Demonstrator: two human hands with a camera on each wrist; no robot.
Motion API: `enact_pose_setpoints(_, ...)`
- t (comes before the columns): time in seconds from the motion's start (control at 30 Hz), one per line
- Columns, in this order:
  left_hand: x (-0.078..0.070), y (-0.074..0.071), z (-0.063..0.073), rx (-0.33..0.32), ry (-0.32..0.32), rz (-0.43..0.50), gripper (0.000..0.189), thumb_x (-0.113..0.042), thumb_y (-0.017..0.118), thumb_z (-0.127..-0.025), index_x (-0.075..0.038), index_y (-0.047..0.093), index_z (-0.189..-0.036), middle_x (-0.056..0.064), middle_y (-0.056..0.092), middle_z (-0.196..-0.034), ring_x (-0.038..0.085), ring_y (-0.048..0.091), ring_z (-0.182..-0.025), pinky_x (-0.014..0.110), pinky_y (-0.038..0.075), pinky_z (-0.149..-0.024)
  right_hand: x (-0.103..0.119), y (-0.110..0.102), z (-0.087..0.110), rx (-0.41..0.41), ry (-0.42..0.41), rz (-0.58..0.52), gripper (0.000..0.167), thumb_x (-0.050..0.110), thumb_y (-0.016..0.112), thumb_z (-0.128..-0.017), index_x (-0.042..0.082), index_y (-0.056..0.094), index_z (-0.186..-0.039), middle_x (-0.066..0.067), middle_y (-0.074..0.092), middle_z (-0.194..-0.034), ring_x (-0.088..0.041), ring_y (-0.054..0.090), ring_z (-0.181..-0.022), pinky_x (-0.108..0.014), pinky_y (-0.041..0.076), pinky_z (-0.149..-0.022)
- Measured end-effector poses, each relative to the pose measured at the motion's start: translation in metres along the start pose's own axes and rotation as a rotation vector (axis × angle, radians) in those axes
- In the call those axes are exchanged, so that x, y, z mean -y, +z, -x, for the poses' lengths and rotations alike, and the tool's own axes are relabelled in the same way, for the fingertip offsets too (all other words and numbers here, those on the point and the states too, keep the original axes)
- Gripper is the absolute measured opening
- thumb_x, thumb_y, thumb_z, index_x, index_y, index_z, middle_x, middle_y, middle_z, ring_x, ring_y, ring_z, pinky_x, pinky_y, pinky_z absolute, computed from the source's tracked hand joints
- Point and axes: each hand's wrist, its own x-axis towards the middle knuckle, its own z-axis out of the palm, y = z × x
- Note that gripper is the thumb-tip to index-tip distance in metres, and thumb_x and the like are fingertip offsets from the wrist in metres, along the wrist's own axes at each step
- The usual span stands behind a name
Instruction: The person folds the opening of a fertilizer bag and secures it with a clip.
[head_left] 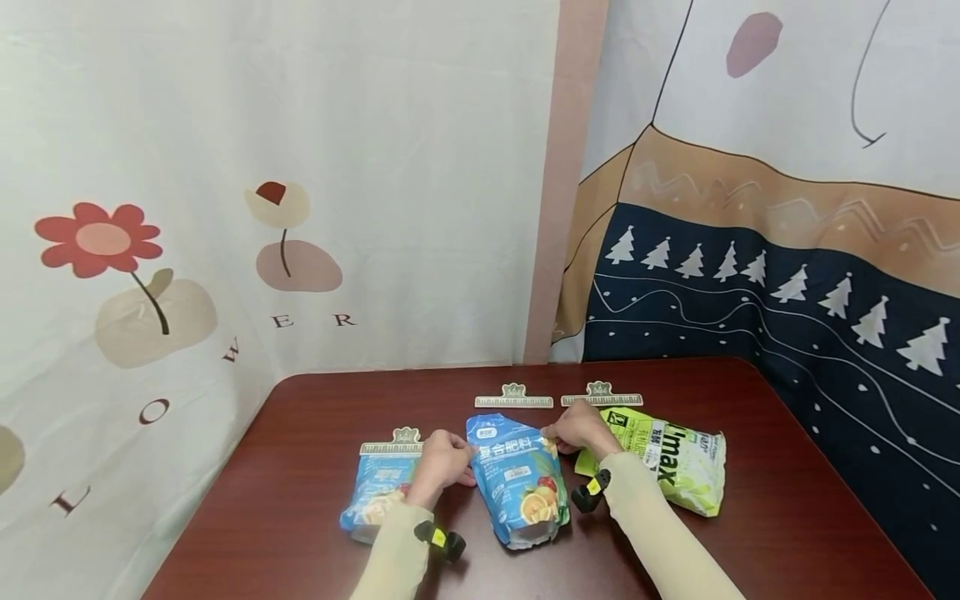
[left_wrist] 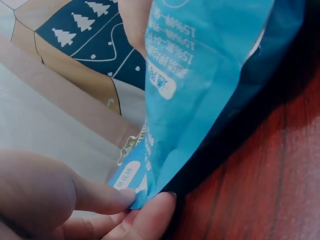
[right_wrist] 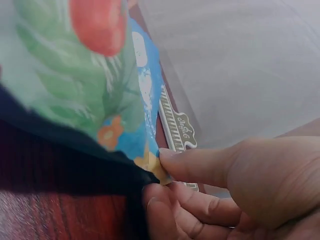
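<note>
In the middle of the table a blue bag printed with fruit [head_left: 517, 483] lies with its top toward the back. My left hand [head_left: 447, 461] pinches its left edge near the top; in the left wrist view the thumb [left_wrist: 117, 199] and a finger grip the blue film. My right hand [head_left: 581, 427] pinches the opposite edge, and the right wrist view shows the thumb [right_wrist: 195, 162] and fingers on the bag's corner. Between the hands the top of the bag is in plain view, with no clip on it.
A second blue bag [head_left: 375, 487] at left wears a ruler-like clip [head_left: 390, 448]. Two similar clips, one at back centre [head_left: 513, 397] and one at back right [head_left: 618, 399], lie behind the bags. A green bag [head_left: 686, 467] lies right, partly behind the right arm.
</note>
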Motion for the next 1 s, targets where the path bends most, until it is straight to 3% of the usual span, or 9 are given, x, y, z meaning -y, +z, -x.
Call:
enact_pose_setpoints(0.3, 0.001, 0.003, 0.001, -0.057, 0.048, 0.030, 0.013, -0.005, 0.068, -0.094, 0.006, 0.070, -0.088, 0.016, 0.069, -0.070, 0.019, 0.069, -0.053, 0.033, 0.061, -0.054, -0.014, 0.000, 0.003, -0.018, -0.139, -0.010, 0.019, 0.017, 0.075, -0.092, 0.007, 0.077, -0.075, -0.007, 0.072, -0.080, -0.019, 0.064, -0.068, -0.030, 0.050, -0.061)
enact_pose_setpoints(0.6, 0.001, 0.007, 0.002, -0.098, 0.026, 0.039, 0.010, -0.006, 0.069, -0.093, 0.003, 0.072, -0.090, 0.015, 0.071, -0.086, 0.017, 0.070, -0.062, 0.033, 0.061, -0.062, -0.021, 0.004, 0.006, -0.054, -0.233, -0.052, 0.015, 0.014, 0.072, -0.095, 0.008, 0.075, -0.082, -0.006, 0.071, -0.083, -0.017, 0.065, -0.068, -0.032, 0.055, -0.062)
enact_pose_setpoints(0.73, 0.001, 0.006, 0.002, -0.084, 0.041, 0.103, 0.010, -0.006, 0.068, -0.094, 0.003, 0.072, -0.091, 0.015, 0.074, -0.093, 0.017, 0.072, -0.067, 0.034, 0.063, -0.067, -0.022, 0.003, 0.010, -0.043, -0.244, -0.112, 0.016, 0.013, 0.070, -0.097, 0.008, 0.074, -0.082, -0.004, 0.074, -0.085, -0.016, 0.068, -0.070, -0.033, 0.059, -0.065)
enact_pose_setpoints(1.0, -0.003, 0.003, 0.002, -0.093, 0.095, 0.230, 0.013, -0.008, 0.067, -0.095, 0.004, 0.073, -0.097, 0.016, 0.076, -0.089, 0.017, 0.073, -0.069, 0.036, 0.064, -0.068, -0.018, -0.006, 0.020, -0.075, -0.207, -0.222, 0.010, 0.016, 0.073, -0.095, 0.009, 0.080, -0.094, -0.007, 0.078, -0.091, -0.018, 0.073, -0.072, -0.034, 0.062, -0.070)
